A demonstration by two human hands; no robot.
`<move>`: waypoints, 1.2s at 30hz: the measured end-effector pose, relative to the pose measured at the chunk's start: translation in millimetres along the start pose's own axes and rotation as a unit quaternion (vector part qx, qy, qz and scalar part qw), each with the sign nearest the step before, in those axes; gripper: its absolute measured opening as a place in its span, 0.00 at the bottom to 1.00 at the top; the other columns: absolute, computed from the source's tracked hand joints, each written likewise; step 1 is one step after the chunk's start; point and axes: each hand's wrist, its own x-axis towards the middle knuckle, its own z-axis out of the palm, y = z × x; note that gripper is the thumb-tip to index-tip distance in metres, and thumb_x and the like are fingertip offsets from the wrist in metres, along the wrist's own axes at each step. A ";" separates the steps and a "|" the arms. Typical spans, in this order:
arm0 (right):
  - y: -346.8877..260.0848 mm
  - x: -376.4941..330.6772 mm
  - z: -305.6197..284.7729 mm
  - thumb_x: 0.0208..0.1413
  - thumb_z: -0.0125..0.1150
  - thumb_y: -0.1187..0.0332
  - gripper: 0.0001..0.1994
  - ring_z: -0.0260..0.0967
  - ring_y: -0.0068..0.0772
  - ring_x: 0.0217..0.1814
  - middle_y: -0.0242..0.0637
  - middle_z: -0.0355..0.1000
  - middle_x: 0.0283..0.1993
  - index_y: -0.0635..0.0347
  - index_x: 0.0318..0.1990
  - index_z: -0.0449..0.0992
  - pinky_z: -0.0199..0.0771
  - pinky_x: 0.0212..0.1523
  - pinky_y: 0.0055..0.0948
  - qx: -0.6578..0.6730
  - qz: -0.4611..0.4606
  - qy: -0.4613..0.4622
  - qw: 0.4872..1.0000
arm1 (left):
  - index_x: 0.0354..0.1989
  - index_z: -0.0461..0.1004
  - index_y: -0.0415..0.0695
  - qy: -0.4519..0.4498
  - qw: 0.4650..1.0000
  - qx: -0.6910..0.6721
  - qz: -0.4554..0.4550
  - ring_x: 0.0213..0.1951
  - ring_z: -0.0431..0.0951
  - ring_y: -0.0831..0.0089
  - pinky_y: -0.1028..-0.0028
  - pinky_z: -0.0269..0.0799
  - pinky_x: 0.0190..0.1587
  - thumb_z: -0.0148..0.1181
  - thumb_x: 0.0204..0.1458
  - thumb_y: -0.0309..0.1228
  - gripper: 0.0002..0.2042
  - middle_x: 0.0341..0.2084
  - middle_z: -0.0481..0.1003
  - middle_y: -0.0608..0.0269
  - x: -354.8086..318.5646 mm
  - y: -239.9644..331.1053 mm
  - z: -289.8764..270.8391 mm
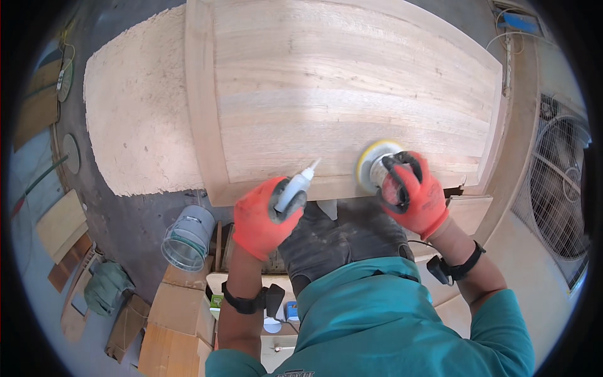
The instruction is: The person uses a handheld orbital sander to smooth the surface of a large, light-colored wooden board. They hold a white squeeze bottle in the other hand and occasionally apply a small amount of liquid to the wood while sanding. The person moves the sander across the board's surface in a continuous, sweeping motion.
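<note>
My left hand (267, 217), in a red glove with dark palm and fingertips, is closed round a small white squeeze bottle (295, 190). Its thin nozzle points up and right over the near edge of a pale wooden panel (352, 81). In my right hand (418, 195), gloved the same way, is a round power sander (380, 169) with a yellow-rimmed disc. The sander is tilted at the panel's near frame edge; whether its disc touches the wood I cannot tell. The panel has a raised frame strip along its left and near sides.
A rough-edged pale board (141, 107) lies under the panel's left end. To the left stands a clear bucket (188, 235), beside cardboard boxes (173, 314). A large caged fan (559, 182) is at the right. Wood offcuts (63, 226) and a green bag (107, 289) lie at far left.
</note>
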 end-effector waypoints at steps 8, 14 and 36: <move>-7.1 -3.5 -1.5 0.42 0.79 0.63 0.33 0.79 0.54 0.46 0.53 0.68 0.60 0.48 0.60 0.75 0.83 0.39 0.45 0.008 -0.022 -0.022 0.999 | 0.51 0.80 0.43 -0.015 0.997 0.069 -0.010 0.42 0.85 0.53 0.62 0.80 0.47 0.77 0.42 0.32 0.25 0.40 0.83 0.51 0.0 5.1 11.5; 1.7 1.1 1.8 0.43 0.79 0.63 0.35 0.79 0.54 0.47 0.53 0.68 0.60 0.48 0.63 0.74 0.83 0.40 0.44 0.018 -0.037 0.007 0.999 | 0.53 0.79 0.43 -0.008 0.996 0.093 -0.010 0.43 0.85 0.53 0.63 0.80 0.48 0.77 0.41 0.33 0.27 0.41 0.83 0.50 0.0 5.9 12.6; -65.8 52.1 11.1 0.49 0.73 0.64 0.30 0.77 0.50 0.52 0.49 0.65 0.63 0.41 0.63 0.74 0.82 0.48 0.44 -0.033 -0.042 -0.097 0.994 | 0.50 0.78 0.36 0.139 0.957 -0.219 -0.128 0.34 0.77 0.80 0.76 0.75 0.38 0.67 0.53 0.17 0.15 0.34 0.79 0.64 -9.1 -9.6 -26.0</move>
